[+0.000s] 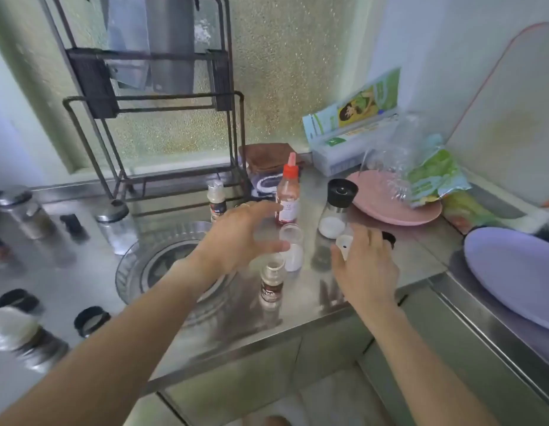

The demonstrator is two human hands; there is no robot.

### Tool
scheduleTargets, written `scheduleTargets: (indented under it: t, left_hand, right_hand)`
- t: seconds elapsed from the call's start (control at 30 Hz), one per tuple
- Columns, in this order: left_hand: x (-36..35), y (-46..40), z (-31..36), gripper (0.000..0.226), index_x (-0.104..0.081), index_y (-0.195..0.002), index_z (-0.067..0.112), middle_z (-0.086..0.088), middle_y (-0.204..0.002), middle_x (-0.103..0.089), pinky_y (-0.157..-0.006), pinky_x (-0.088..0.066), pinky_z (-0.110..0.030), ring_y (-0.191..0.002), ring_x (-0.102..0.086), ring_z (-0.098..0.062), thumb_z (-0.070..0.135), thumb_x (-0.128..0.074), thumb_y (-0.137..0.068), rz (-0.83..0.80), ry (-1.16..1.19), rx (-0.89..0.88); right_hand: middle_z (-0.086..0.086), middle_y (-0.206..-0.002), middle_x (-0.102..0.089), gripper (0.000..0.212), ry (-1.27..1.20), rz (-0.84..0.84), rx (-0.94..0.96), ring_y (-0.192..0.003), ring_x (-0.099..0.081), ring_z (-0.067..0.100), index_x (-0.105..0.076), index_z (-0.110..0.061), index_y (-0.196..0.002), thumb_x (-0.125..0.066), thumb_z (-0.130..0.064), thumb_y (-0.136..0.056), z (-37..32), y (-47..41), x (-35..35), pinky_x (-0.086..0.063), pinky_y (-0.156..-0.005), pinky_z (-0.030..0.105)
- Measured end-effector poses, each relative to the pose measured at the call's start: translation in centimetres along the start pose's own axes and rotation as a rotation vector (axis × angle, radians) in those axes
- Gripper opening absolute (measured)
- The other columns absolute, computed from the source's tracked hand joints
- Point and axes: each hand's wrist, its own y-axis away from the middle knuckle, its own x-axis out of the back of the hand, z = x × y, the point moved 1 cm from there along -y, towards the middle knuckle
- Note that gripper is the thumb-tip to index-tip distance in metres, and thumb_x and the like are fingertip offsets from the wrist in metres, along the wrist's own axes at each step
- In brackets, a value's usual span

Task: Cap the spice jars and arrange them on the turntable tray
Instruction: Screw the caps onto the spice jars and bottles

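Note:
My left hand [239, 235] hovers with fingers spread above an uncapped small spice jar [271, 284] with a dark label and beside an open clear jar [291, 247] holding white powder. My right hand [365, 265] is closed around a small white cap [344, 244] just right of those jars. A round clear turntable tray [138, 265] lies on the steel counter under my left forearm. A red-capped sauce bottle [288, 192], a black-topped grinder [339, 207] and a small capped spice jar [216, 199] stand behind.
A black wire rack [156, 118] stands at the back. Glass jars with metal lids [116, 224] and loose black lids [92, 321] sit left. A pink plate [396, 210] with plastic bags and a purple plate [512, 272] lie right. The counter edge runs below.

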Motion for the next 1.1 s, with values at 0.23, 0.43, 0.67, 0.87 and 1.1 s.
scheduleTargets:
  t: [0.23, 0.43, 0.67, 0.87, 1.1]
  left_hand:
    - [-1.8, -1.2, 0.1, 0.062, -0.065, -0.128, 0.020, 0.002, -0.113, -0.072, -0.103, -0.053, -0.037, -0.107, -0.069, -0.017, 0.027, -0.092, -0.072, -0.085, 0.251, 0.233]
    - [-2.8, -2.5, -1.1, 0.063, -0.068, -0.126, 0.018, -0.003, -0.120, -0.073, -0.099, -0.056, -0.036, -0.113, -0.070, -0.022, 0.026, -0.092, -0.069, -0.172, 0.358, 0.278]
    - [-4.6, -2.5, -1.6, 0.053, -0.070, -0.112, 0.014, 0.002, -0.100, -0.075, -0.078, -0.055, -0.016, -0.088, -0.069, -0.008, 0.004, -0.094, -0.066, -0.209, 0.530, 0.276]
    - [-5.3, -2.1, -1.8, 0.043, -0.074, -0.104, 0.014, 0.008, -0.085, -0.071, -0.070, -0.051, -0.007, -0.073, -0.065, 0.004, 0.004, -0.094, -0.067, -0.182, 0.587, 0.290]
    - [-5.8, -2.0, -2.0, 0.042, -0.074, -0.109, -0.001, 0.005, -0.088, -0.072, -0.070, -0.050, -0.007, -0.068, -0.064, 0.012, -0.001, -0.090, -0.070, -0.165, 0.646, 0.294]
  right_hand:
    - [0.013, -0.123, -0.062, 0.043, 0.005, -0.184, -0.009, -0.113, -0.058, 0.033, -0.049, -0.008, -0.124, -0.066, -0.033, -0.094, 0.6, -1.6, -1.1, -0.052, -0.084, 0.041]
    - [0.007, -0.117, -0.062, 0.048, -0.429, -0.112, 0.053, -0.107, -0.059, 0.027, -0.055, -0.017, -0.131, -0.072, -0.023, -0.087, -0.9, -2.7, 0.5, -0.044, -0.084, 0.036]
    - [-0.010, -0.106, -0.070, 0.037, -1.008, -0.261, 0.069, -0.097, -0.066, 0.006, -0.071, -0.035, -0.104, -0.084, -0.017, -0.075, -5.0, -4.6, 2.9, -0.052, -0.083, 0.021]
    - [-0.009, -0.085, -0.074, 0.028, -0.883, -0.302, 0.117, -0.082, -0.070, 0.002, -0.070, -0.024, -0.092, -0.086, -0.012, -0.072, -5.0, -4.0, 1.5, -0.054, -0.076, 0.018]
    - [-0.013, -0.095, -0.071, 0.030, -0.614, -0.382, 0.317, -0.085, -0.069, 0.003, -0.063, -0.030, -0.093, -0.080, -0.014, -0.074, -5.1, -4.4, 2.4, -0.059, -0.080, 0.029]
